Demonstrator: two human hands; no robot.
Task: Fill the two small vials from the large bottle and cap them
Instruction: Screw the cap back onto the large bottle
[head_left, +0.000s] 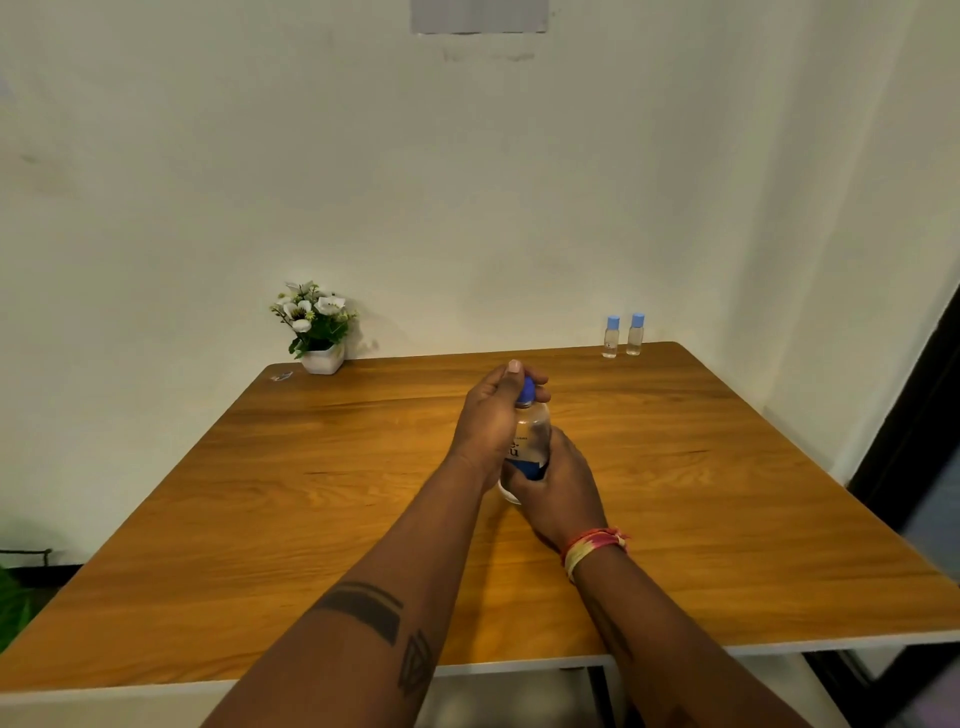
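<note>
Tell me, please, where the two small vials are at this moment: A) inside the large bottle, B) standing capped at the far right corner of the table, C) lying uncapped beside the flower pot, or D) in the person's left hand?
B: the two small vials stand upright with their blue caps on at the far right corner of the table, away from both hands, which hold the large bottle.

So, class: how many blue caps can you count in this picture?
3. One on each of the two vials at the table's far right corner, and one on the bottle, gripped by the left hand.
</note>
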